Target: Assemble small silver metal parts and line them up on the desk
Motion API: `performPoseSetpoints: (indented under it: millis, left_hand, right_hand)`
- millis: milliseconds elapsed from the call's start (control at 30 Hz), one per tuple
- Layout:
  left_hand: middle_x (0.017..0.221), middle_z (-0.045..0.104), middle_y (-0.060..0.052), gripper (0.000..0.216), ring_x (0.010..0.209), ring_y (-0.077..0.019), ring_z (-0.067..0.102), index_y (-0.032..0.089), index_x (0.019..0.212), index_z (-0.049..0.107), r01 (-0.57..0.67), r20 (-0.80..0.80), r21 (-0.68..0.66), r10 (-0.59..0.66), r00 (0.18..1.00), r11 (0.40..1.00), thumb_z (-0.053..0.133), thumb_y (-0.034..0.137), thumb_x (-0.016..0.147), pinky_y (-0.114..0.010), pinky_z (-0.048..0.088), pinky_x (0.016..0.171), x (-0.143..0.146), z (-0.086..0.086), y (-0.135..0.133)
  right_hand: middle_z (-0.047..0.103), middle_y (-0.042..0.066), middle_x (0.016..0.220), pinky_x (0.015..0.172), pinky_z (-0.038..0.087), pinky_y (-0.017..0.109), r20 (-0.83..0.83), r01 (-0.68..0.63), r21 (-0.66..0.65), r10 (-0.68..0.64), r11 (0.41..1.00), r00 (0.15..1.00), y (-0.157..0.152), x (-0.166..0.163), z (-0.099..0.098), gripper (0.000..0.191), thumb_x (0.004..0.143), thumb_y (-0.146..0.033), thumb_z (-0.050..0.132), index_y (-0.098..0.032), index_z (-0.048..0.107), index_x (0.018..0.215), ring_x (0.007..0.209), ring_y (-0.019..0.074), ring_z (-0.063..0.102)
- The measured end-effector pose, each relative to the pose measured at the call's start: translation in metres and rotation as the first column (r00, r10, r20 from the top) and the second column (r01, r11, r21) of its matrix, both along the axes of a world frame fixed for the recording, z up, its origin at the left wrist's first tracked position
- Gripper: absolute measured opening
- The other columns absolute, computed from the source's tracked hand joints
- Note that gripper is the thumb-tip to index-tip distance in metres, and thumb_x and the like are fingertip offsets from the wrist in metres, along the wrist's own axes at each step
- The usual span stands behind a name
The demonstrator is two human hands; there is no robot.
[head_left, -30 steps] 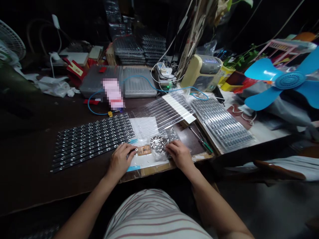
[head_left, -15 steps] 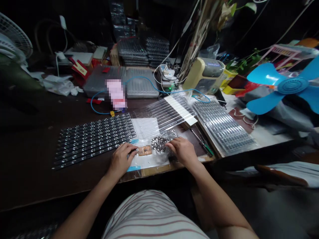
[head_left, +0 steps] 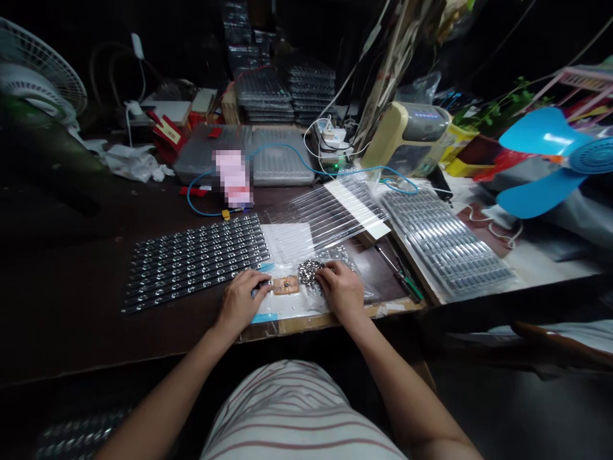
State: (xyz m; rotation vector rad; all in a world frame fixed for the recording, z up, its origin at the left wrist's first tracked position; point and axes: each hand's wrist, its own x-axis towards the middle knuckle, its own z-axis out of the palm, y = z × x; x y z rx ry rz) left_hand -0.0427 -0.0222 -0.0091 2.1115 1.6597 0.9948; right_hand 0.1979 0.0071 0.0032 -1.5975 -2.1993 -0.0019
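Observation:
My left hand point(head_left: 242, 301) rests at the table's near edge, its fingers curled on the end of a dark strip next to a small tan block point(head_left: 286, 285). Just right of that block my right hand point(head_left: 339, 291) has its fingers bent down into a heap of small shiny metal parts point(head_left: 310, 271) lying on clear plastic. Whether those fingers have pinched a part is hidden. A row of dark strips with metal clips point(head_left: 196, 260) lies to the left of my left hand.
Clear plastic tubes point(head_left: 325, 211) lie behind the heap, and a tray of parts point(head_left: 447, 246) sits to the right with a green-handled tool point(head_left: 405, 281) beside it. Stacked trays, cables, a cream appliance point(head_left: 407, 137) and a blue fan point(head_left: 560, 156) crowd the back and right.
The view has shifted, so everything sits further right in the picture. My right hand has drawn closer to the tan block, over the metal heap. My left hand stays at the strip's end.

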Motion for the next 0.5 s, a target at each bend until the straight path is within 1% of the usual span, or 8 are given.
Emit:
performPoseSetpoints:
  millis: [100,167,300,367,400,500]
  left_hand:
    - [0.088,0.064,-0.005,0.013,0.086,-0.0192,0.059,0.020,0.092,0.067,-0.006,0.006,0.000,0.006,1.000,1.000,0.058,0.027,0.085,-0.033,0.047,0.079,0.000,0.001,0.000]
    - [0.087,0.063,-0.005,0.013,0.085,-0.0191,0.059,0.020,0.092,0.067,-0.009,0.006,0.002,0.009,1.000,1.000,0.058,0.027,0.085,-0.033,0.047,0.079,0.000,0.001,0.000]
    - [0.086,0.063,-0.004,0.012,0.084,-0.0189,0.059,0.021,0.091,0.067,-0.013,0.004,0.005,0.013,1.000,1.000,0.059,0.027,0.085,-0.033,0.047,0.079,-0.001,-0.001,0.000]
    - [0.087,0.063,-0.004,0.012,0.085,-0.0189,0.059,0.021,0.091,0.067,-0.009,0.002,0.009,0.009,1.000,1.000,0.059,0.027,0.085,-0.033,0.047,0.079,-0.001,-0.002,0.000]
    - [0.087,0.063,-0.004,0.012,0.085,-0.0188,0.059,0.020,0.091,0.067,-0.006,0.001,0.012,0.006,1.000,1.000,0.059,0.026,0.085,-0.033,0.047,0.079,-0.002,-0.003,0.001]
    - [0.087,0.063,-0.004,0.012,0.085,-0.0186,0.058,0.020,0.091,0.067,0.004,0.003,0.022,-0.004,1.000,1.000,0.059,0.026,0.085,-0.032,0.046,0.078,-0.002,-0.004,0.001]
  right_hand:
    - [0.065,0.004,0.086,0.070,0.039,0.027,-0.095,-0.013,0.036,0.016,0.999,0.995,0.001,0.002,0.001,0.013,0.089,-0.029,0.058,-0.024,0.070,0.089,0.080,0.0170,0.056]
    - [0.067,0.003,0.082,0.072,0.040,0.027,-0.158,-0.044,0.032,0.048,0.999,0.986,0.001,0.000,0.004,0.014,0.089,-0.026,0.056,-0.023,0.069,0.091,0.079,0.0170,0.057]
    - [0.069,0.003,0.091,0.077,0.044,0.024,-0.318,-0.207,-0.050,0.181,0.977,0.931,-0.001,-0.013,0.011,0.016,0.088,-0.015,0.054,-0.020,0.067,0.096,0.086,0.0154,0.061]
    - [0.069,0.004,0.095,0.078,0.045,0.024,-0.348,-0.268,-0.094,0.220,0.959,0.911,-0.002,-0.024,0.013,0.019,0.088,-0.015,0.053,-0.021,0.066,0.101,0.088,0.0154,0.061]
    - [0.069,0.004,0.095,0.078,0.045,0.025,-0.349,-0.277,-0.112,0.223,0.954,0.910,-0.002,-0.029,0.013,0.019,0.089,-0.016,0.053,-0.021,0.065,0.101,0.088,0.0156,0.061]
    - [0.069,0.002,0.086,0.074,0.042,0.026,-0.332,-0.248,-0.131,0.194,0.960,0.923,-0.004,-0.041,0.010,0.012,0.088,-0.022,0.056,-0.022,0.067,0.094,0.080,0.0153,0.060]
